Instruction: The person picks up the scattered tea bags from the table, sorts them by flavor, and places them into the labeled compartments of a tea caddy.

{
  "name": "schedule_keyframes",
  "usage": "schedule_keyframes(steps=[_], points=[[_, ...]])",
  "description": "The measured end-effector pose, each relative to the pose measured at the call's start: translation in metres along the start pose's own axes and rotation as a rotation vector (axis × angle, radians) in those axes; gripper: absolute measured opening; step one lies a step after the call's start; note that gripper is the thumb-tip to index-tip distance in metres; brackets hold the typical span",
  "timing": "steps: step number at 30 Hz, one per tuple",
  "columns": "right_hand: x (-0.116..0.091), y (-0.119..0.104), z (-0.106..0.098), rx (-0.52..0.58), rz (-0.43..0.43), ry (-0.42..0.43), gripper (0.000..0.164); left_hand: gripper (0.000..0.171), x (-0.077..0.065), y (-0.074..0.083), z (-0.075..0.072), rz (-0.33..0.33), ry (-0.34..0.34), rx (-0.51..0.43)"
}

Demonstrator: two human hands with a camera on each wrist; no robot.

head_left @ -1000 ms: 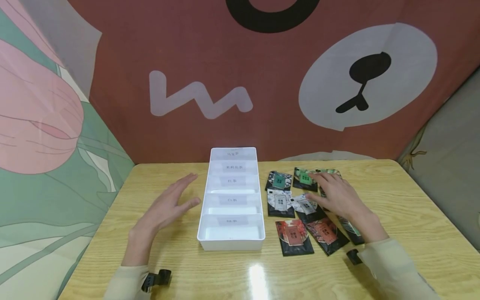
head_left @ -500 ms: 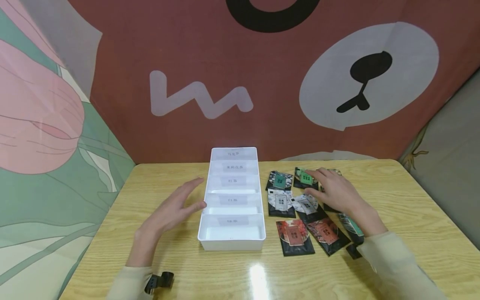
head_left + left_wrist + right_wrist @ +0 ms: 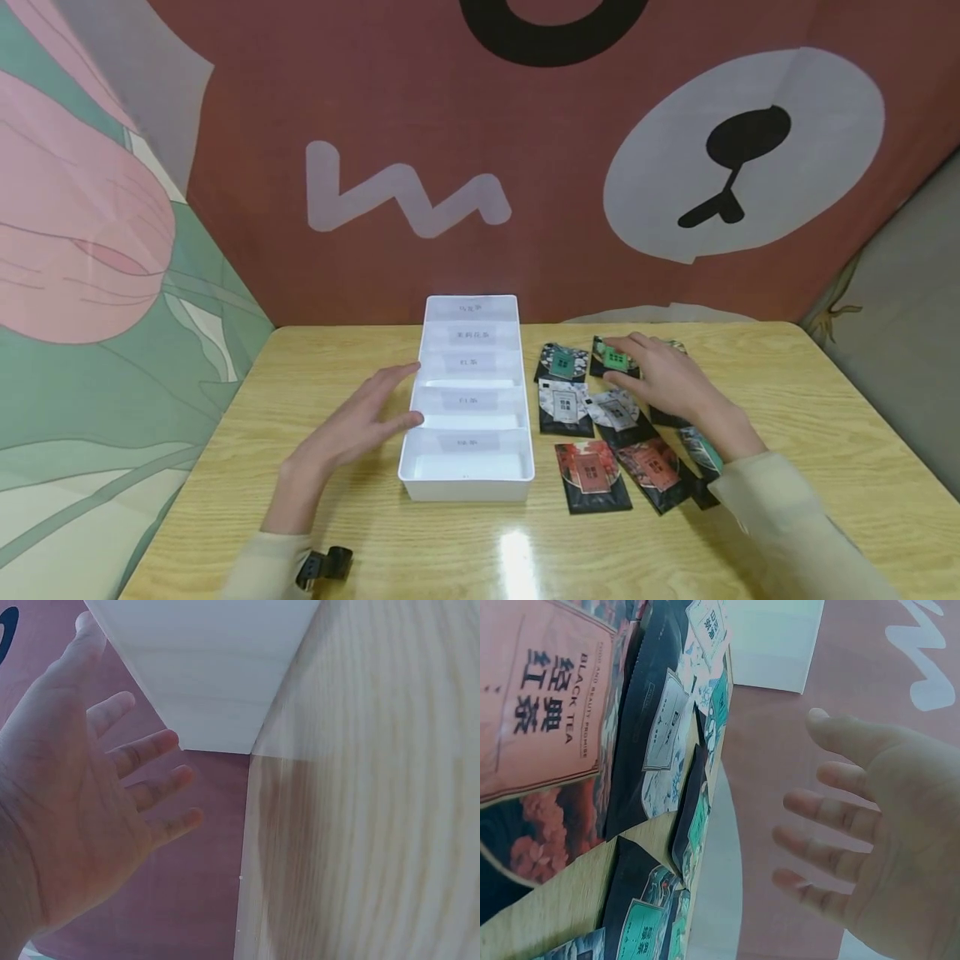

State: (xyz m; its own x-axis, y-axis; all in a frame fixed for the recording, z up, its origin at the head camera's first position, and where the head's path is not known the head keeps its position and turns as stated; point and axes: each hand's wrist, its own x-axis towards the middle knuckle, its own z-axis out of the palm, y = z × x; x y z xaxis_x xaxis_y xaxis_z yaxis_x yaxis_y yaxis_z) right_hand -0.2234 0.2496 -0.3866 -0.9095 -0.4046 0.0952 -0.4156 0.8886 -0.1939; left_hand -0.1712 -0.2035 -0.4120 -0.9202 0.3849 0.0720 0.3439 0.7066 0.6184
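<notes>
A long white box [image 3: 467, 492] with several compartments in a row, each labelled, stands mid-table. My left hand [image 3: 348, 429] is at its left side, fingers spread and relaxed. Thumb and fingertips reach the box's left rim; contact cannot be told. In the left wrist view the hand [image 3: 79, 791] holds nothing. My right hand [image 3: 671, 383] hovers over the tea packets, covering some of them. Its fingers are loosely bent around nothing in the right wrist view. Under or near it lie a green-labelled packet [image 3: 616, 359], a white-labelled packet [image 3: 618, 413] and a red-labelled black tea packet [image 3: 547, 697].
Left of those lie a dark green-labelled packet [image 3: 562, 363], another white-labelled packet [image 3: 565, 407] and another red-labelled packet [image 3: 593, 475]. More packets, partly hidden, lie beneath the right forearm. A patterned cloth [image 3: 390, 267] rises behind the wooden table [image 3: 420, 550].
My left hand has moved right, up to the box's left rim. My right hand has shifted slightly left over the packets. Box and packets stay in place; the head view has shifted a little.
</notes>
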Motion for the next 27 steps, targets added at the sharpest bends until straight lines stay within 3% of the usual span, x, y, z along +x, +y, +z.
schedule_keyframes(steps=[13, 23, 27], points=[[0.011, -0.002, 0.001, 0.030, 0.004, -0.034, 0.067, 0.075, 0.000, 0.000, 0.005, -0.002, -0.024, -0.001], [0.020, 0.002, 0.006, 0.043, -0.025, -0.034, 0.062, 0.075, 0.002, 0.003, 0.004, -0.079, -0.090, -0.057], [0.024, 0.004, 0.009, 0.056, -0.031, -0.045, 0.061, 0.077, 0.001, 0.002, 0.007, -0.113, -0.116, -0.128]])
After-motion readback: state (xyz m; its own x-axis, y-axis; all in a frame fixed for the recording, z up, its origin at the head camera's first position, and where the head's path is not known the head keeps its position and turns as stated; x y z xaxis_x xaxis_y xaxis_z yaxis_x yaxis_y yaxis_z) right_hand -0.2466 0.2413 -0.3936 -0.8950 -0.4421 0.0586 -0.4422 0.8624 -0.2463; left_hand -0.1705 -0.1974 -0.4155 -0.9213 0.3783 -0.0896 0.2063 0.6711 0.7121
